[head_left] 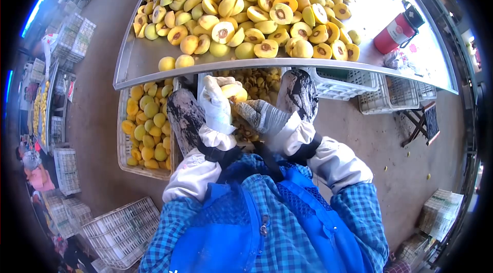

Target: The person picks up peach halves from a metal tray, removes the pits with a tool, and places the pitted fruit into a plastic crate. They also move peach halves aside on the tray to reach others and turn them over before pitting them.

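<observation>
My left hand [214, 106], in a whitish glove, is closed around a yellow peach [234, 93] just below the table's front edge. From the other side my right hand [263, 117], in a grey knitted glove, comes up against the underside of that peach with fingers curled. Whatever it grips, if anything, is hidden. Between my knees, under both hands, a crate holds peach pieces and pits [261, 82]. A big heap of halved peaches [267, 14], many with the pit showing, covers much of the metal table [246, 64].
Left of my leg stands a white crate [122, 145] filled with yellow peaches. A red flask [394, 33] rests on the table's right side. Under the table are white crates [343, 85], and a folding stool [423, 123] stands at right. Stacked crates [122, 232] sit behind left.
</observation>
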{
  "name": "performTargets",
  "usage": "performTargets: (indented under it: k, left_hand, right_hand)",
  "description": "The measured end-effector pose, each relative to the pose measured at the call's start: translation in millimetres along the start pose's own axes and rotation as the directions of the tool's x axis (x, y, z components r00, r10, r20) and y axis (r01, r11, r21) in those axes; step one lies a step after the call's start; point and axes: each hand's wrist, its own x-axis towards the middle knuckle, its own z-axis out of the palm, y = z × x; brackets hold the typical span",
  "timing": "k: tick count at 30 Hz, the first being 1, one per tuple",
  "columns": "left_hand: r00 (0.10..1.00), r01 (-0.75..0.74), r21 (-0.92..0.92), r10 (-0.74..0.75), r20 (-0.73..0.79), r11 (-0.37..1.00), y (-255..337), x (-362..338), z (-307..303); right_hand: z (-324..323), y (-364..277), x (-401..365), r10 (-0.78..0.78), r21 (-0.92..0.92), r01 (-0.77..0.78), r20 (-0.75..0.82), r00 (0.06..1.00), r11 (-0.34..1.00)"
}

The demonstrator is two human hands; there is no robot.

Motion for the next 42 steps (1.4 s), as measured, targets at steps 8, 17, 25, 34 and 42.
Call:
performTargets:
  k: [8, 17, 25, 34, 42]
  left_hand:
    - [0.973, -0.162, 0.175, 0.128, 0.191, 0.971, 8, -5, -4]
    - [0.951, 0.307, -0.253, -0.29, 0.102, 0.917, 2, 1, -23]
    - [0.945, 0.313, -0.214, -0.283, 0.163, 0.925, -2, -2, -38]
    - [0.925, 0.311, -0.275, -0.356, -0.131, 0.91, 26, 8, -75]
    - [0.859, -0.166, 0.973, 0.508, 0.062, 0.161, 102, 77, -226]
  right_hand:
    - [-4, 1, -8, -0.027, -0.183, 0.042, 0.08, 0.996, 0.982]
    - [23, 27, 6, 0.148, 0.305, -0.196, 0.174, 0.974, 0.932]
    - [19, 24, 3, 0.233, 0.176, -0.286, 0.27, 0.934, 0.942]
    - [43, 35, 5, -0.112, -0.119, 0.13, 0.147, 0.983, 0.984]
    - [31, 86, 27, 0.092, -0.026, -0.093, -0.043, 0.995, 0.995]
